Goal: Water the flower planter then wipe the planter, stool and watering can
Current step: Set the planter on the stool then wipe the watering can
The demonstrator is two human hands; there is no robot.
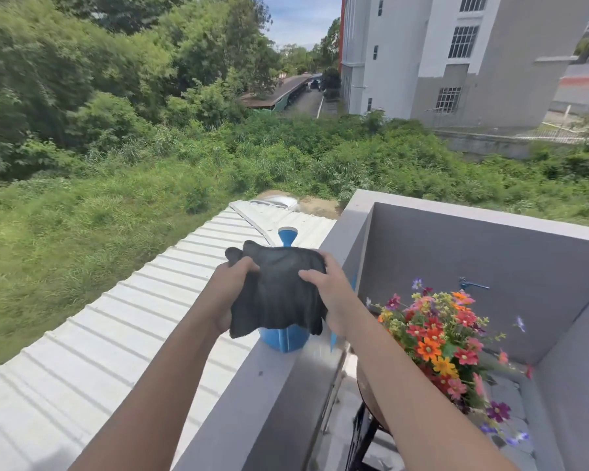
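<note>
A blue watering can (286, 339) stands on the grey balcony wall (252, 396), its spout head (287, 235) poking up behind a black cloth (279, 294). The cloth hangs in front of the can and hides most of it. My left hand (230, 283) grips the cloth's left side and my right hand (330, 294) grips its right side, stretching it between them. To the right, below the wall, a bunch of red, orange and pink flowers (439, 338) fills the planter (366, 385), whose brown rim shows beside my right forearm. A dark stool leg (363, 433) shows under it.
A white corrugated roof (116, 334) lies beyond the wall to the left, far below the ledge. Grey balcony walls (456, 266) close the corner behind the flowers, with a blue tap (470, 284) on the back wall. Grass, trees and a white building lie beyond.
</note>
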